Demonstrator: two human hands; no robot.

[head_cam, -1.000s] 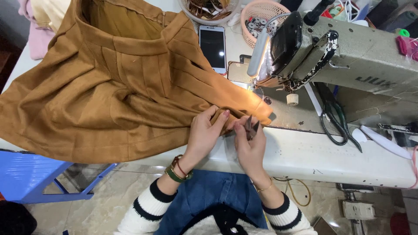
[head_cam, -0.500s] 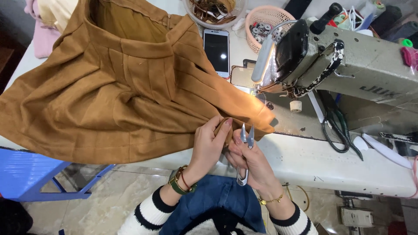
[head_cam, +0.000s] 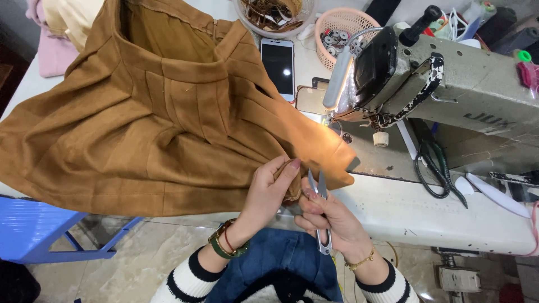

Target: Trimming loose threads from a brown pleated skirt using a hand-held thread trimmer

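Seen from the head camera, the left hand (head_cam: 268,189) pinches the hem edge of the brown pleated garment (head_cam: 151,118) at the table's front edge, fingers closed on the cloth. Just beside it, the right hand (head_cam: 331,216) is closed round small thread snips (head_cam: 320,210), whose long axis runs upright, blades pointing away from the body and slightly apart, touching the pinched edge beside the sewing machine (head_cam: 449,84).

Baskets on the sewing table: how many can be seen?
2. A pink basket of small metal parts stands behind the sewing machine; a pale basket of brown scraps sits left of it, cropped by the top edge. Others may lie outside view.
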